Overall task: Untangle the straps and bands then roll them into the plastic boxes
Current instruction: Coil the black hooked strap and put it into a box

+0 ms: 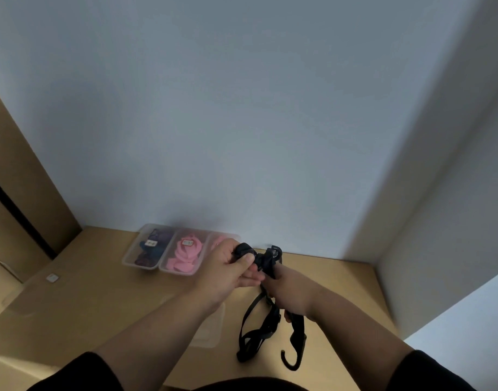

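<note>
I hold a black strap [259, 331] with plastic buckles above the wooden table [106, 303]. My left hand [228, 270] grips its rolled upper end, thumb pressed on top. My right hand [287, 289] grips the strap just beside it, fingers curled round the webbing near a buckle [274, 253]. Tangled loops and a hook end [288, 362] hang below my hands. Against the wall stand clear plastic boxes: one [146, 249] with dark bands, one [185, 255] with pink bands, and a third [225, 239] partly hidden behind my left hand.
A clear plastic lid or box [208, 331] lies flat on the table under my left forearm. A small white tag [51, 277] lies at the table's left. A blue-grey wall closes the back and right; a wooden panel [22, 176] stands at the left.
</note>
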`<state>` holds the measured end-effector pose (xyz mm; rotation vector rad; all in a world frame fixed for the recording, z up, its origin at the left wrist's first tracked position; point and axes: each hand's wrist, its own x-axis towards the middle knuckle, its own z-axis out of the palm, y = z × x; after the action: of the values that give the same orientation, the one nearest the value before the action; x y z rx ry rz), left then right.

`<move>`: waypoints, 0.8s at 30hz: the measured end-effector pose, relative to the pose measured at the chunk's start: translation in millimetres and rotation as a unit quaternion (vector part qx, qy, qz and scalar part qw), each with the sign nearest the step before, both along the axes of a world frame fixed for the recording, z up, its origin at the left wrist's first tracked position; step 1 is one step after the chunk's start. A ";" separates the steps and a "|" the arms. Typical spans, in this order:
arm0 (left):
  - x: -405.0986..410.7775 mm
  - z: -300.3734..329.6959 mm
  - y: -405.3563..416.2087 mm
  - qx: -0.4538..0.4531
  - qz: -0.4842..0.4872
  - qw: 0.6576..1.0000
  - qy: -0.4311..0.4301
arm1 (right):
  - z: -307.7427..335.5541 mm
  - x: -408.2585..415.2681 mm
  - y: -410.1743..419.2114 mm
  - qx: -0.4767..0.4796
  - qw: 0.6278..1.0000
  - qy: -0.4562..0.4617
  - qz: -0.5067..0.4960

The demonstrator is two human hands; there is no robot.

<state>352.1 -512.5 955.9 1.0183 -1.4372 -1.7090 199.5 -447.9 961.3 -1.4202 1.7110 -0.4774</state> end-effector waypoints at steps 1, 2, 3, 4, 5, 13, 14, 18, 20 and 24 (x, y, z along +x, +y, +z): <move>0.8 -1.6 0.9 -0.025 -0.002 0.999 -0.029 | 0.7 2.4 -0.5 0.001 0.999 0.028 0.018; 1.9 -3.8 1.1 -0.067 -0.010 0.995 -0.075 | -1.1 3.6 -1.4 0.008 0.997 0.061 0.036; 3.6 -6.7 0.0 -0.117 -0.024 0.984 -0.129 | -3.0 4.8 -1.7 0.022 0.993 0.099 0.053; 5.6 -9.3 -1.4 -0.169 -0.038 0.967 -0.184 | -4.7 5.9 -1.1 0.038 0.988 0.135 0.068; 7.8 -12.1 -3.0 -0.217 -0.052 0.946 -0.236 | -4.9 7.1 0.1 0.059 0.981 0.167 0.080; 14.3 -20.1 -4.0 -0.328 -0.187 0.808 -0.453 | 15.2 9.1 -0.2 0.083 0.937 0.303 0.153; 15.0 -19.5 -2.9 -0.324 -0.208 0.796 -0.467 | 17.6 8.1 -0.3 0.062 0.928 0.326 0.168; 19.7 -13.8 -1.1 -0.268 -0.297 0.801 -0.446 | 26.1 5.2 1.6 0.011 0.933 0.290 0.214; 24.7 -11.4 2.3 -0.158 -0.333 0.860 -0.354 | 26.9 2.3 1.8 -0.005 0.954 0.206 0.216; 33.8 -14.9 5.4 -0.009 -0.338 0.930 -0.143 | 19.0 -14.0 1.9 -0.029 0.991 -0.030 0.125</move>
<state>385.9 -507.1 941.0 0.8329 -2.1728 -2.0608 185.6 -446.1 980.2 -1.6192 1.4575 -0.4293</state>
